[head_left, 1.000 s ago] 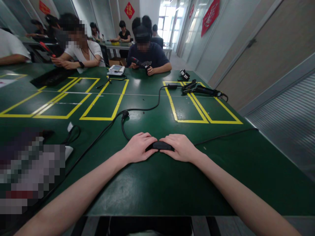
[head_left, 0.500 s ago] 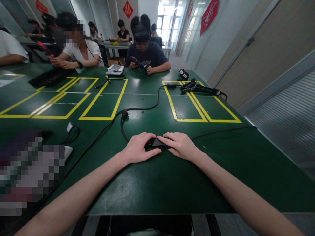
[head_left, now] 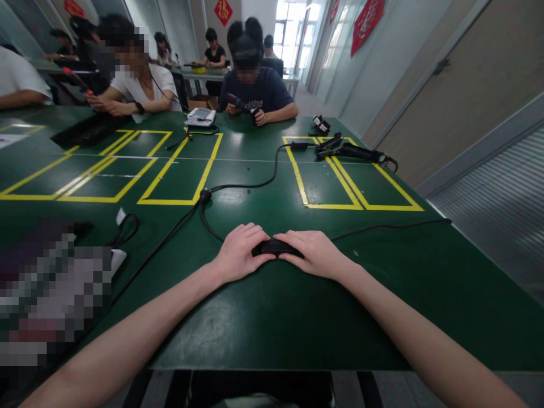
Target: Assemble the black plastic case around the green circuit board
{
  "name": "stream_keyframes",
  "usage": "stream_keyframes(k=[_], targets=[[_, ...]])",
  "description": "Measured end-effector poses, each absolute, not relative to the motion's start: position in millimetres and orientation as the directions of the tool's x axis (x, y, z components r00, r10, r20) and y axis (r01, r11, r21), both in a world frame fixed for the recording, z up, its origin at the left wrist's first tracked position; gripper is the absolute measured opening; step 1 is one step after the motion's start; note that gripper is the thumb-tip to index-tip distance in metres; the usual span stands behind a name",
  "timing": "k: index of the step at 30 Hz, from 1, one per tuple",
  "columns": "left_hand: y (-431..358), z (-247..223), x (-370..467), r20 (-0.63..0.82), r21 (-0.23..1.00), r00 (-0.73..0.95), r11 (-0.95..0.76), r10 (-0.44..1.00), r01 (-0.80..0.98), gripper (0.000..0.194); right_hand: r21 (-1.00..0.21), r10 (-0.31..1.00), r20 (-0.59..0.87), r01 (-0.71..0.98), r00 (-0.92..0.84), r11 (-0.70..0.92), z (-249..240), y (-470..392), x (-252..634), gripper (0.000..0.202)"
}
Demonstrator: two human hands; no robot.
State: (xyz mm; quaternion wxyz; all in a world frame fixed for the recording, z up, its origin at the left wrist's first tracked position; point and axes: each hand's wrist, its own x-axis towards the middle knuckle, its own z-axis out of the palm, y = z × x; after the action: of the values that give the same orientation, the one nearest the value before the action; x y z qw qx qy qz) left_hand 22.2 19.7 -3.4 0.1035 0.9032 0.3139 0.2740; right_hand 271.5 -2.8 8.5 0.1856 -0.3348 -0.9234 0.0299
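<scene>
A black power adapter (head_left: 274,247), a slim brick with a cord at either end, is between my two hands on the green table. My left hand (head_left: 242,249) grips its left end, fingers behind and thumb in front. At the right end, my right hand (head_left: 312,251) holds it the same way. Its middle shows between my fingertips; both ends are hidden by my hands. From the left side a black cord runs to a plug (head_left: 205,196) lying against another cable. A thin black cord (head_left: 391,226) stretches from the right side to the table's right edge.
Yellow tape (head_left: 334,207) marks rectangles on the table (head_left: 272,323). A black tool with a cable (head_left: 352,152) lies at the back right. A pale device (head_left: 200,117) stands at the back. Co-workers sit across; one (head_left: 259,93) handles a dark tool. Blurred items lie at left.
The adapter has been turned so its side edge now faces me. The plug has shifted left and slightly up, against the long cable. My hands stay in nearly the same place.
</scene>
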Motion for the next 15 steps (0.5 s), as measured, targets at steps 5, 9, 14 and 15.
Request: stream_keyframes(k=[5, 9, 14, 15], targets=[[20.0, -2.0, 21.5, 0.442, 0.348, 0.648, -0.785, 0.62, 0.512, 0.036, -0.127, 0.613, 0.363, 0.614, -0.702, 0.779, 6.6, -3.2, 272.3, 0.035], [19.4, -0.5, 20.8, 0.38, 0.377, 0.652, -0.753, 0.656, 0.539, 0.034, -0.092, 0.619, 0.374, 0.636, -0.691, 0.766, 5.0, -4.0, 272.6, 0.038], [18.2, 1.4, 21.6, 0.356, 0.364, 0.684, -0.768, 0.637, 0.527, 0.033, -0.071, 0.604, 0.343, 0.621, -0.72, 0.781, 2.8, -6.1, 270.0, 0.052], [17.9, 1.7, 22.0, 0.355, 0.365, 0.685, -0.769, 0.636, 0.525, 0.033, -0.051, 0.598, 0.337, 0.62, -0.727, 0.783, 2.5, -6.5, 269.6, 0.053]])
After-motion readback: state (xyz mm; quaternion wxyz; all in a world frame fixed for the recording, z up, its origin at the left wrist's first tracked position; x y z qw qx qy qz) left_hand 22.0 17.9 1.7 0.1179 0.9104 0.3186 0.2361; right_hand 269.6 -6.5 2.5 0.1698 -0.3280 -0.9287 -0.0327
